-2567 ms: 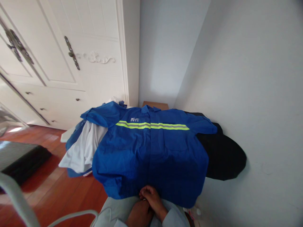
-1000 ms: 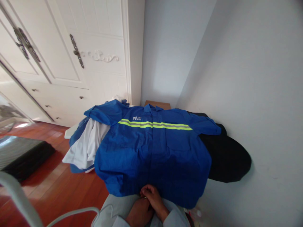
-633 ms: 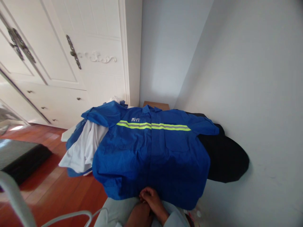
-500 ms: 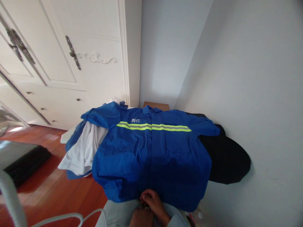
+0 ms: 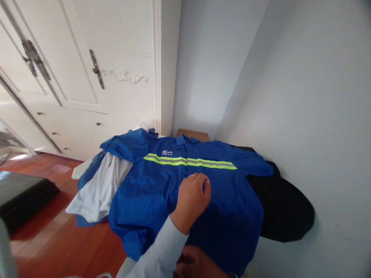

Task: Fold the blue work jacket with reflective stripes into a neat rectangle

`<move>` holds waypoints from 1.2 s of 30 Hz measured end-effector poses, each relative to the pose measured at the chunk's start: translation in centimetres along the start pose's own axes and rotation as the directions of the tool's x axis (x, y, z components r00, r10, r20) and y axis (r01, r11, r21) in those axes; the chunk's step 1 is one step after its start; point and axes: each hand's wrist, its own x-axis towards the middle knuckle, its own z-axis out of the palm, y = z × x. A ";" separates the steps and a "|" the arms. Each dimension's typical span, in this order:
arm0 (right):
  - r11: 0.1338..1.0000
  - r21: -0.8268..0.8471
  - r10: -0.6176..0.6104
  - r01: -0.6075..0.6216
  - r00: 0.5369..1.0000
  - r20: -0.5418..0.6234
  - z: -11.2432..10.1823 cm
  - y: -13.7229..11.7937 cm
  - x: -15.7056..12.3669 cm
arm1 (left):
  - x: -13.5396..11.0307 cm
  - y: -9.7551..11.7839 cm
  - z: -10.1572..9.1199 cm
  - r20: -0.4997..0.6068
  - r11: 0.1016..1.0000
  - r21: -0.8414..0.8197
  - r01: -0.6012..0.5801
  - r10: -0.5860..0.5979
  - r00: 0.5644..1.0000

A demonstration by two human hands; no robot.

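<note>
A blue short-sleeved work shirt (image 5: pixel 156 189) lies spread out with its collar away from me. It has a yellow-green and grey reflective band across the chest and white lettering. Over the middle of its front, just below the band, is my left hand (image 5: pixel 193 199), with a ring on one finger. Its fingers are curled in, with the thumb bent towards them; whether any cloth is between them is hidden. My right hand (image 5: pixel 198 262) is low at the shirt's near end, partly behind my left sleeve. Its fingers are dark and blurred.
White cloth (image 5: pixel 101 189) and more blue cloth hang at the left. Black fabric (image 5: pixel 284 208) sticks out on the right, beside the grey wall (image 5: pixel 319 96). Behind stand a white wardrobe (image 5: pixel 124 96) and a brown box (image 5: pixel 193 134). A black-edged object (image 5: pixel 29 200) rests on the reddish wooden floor.
My left hand has moved away from my right hand, forward and up over the middle of the shirt. My right hand remains near the lower edge. The view has shifted slightly.
</note>
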 end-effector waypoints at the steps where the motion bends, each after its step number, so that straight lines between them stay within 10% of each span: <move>1: 0.999 -0.040 -0.036 0.037 0.999 0.036 -1.1 -1.8 -1.1 | 2.0 -1.1 0.2 -0.004 0.996 0.085 0.031 -0.031 1.000; 6: 0.952 -0.127 -0.266 0.280 0.956 0.121 -7.0 -12.4 -4.2 | 8.6 -7.4 2.9 0.176 0.930 0.361 -0.076 0.012 0.984; 11: 0.886 -0.213 -0.425 0.411 0.905 -0.023 -13.9 -19.0 -0.2 | 10.3 -10.0 4.1 0.317 0.886 0.439 -0.149 0.003 0.949; 16: 0.838 -0.452 -0.432 0.307 0.878 -0.204 -21.8 -20.0 9.3 | 11.2 -10.5 3.7 0.357 0.874 0.437 -0.211 0.046 0.933; 22: 0.443 -0.880 -0.410 -0.171 0.834 -0.369 -28.3 -19.3 18.1 | 14.1 -12.3 1.8 0.395 0.832 0.406 -0.377 0.212 0.894; 36: 0.064 -0.951 -0.324 -0.303 0.895 -0.307 -32.4 -21.2 25.8 | 15.5 -14.8 2.9 0.159 0.902 0.322 -0.288 0.248 0.956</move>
